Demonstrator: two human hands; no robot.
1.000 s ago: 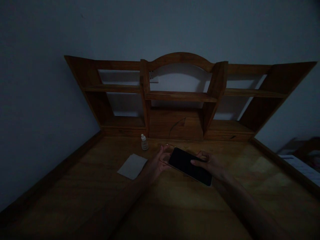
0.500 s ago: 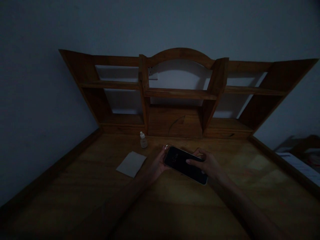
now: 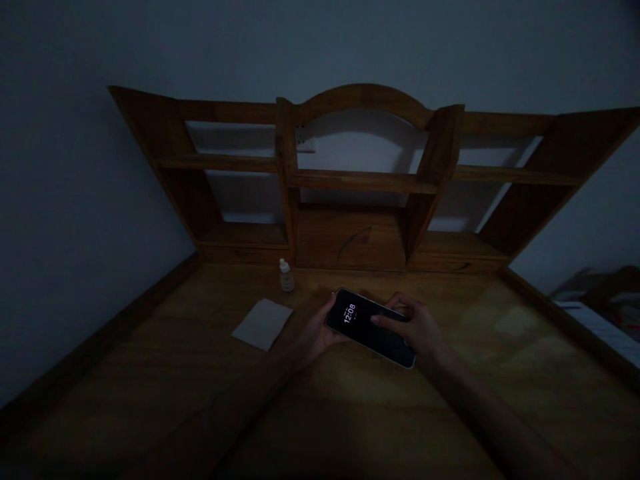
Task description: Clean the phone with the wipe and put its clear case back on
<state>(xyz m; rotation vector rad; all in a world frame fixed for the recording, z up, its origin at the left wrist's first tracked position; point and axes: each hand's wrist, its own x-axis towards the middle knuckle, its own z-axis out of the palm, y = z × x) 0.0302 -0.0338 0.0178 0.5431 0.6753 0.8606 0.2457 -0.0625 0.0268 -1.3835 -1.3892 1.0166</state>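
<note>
A smartphone [image 3: 367,328] with a dark screen and a pale edge is held above the desk, tilted down to the right. Its screen shows the time 12:08 near the left end. My left hand [image 3: 320,333] grips that left end, thumb at the upper corner and fingers underneath. My right hand [image 3: 415,327] holds the right part, its thumb lying on the screen and other fingers behind the far edge. To the left of the phone lies a pale folded cloth or paper [image 3: 263,324]. Just behind it stands a small dropper bottle [image 3: 286,277] with a white cap.
The wooden desk [image 3: 165,360] carries a wooden shelf unit [image 3: 360,180] along the wall. A wall socket [image 3: 304,139] shows through its middle opening. Beyond the desk's right edge is a white striped surface [image 3: 600,330]. The room is dim.
The clock on the phone's screen has grown from faint to bright. My left hand has shifted slightly along the phone's left end. The view has tilted a little; the right thumb stays on the screen.
</note>
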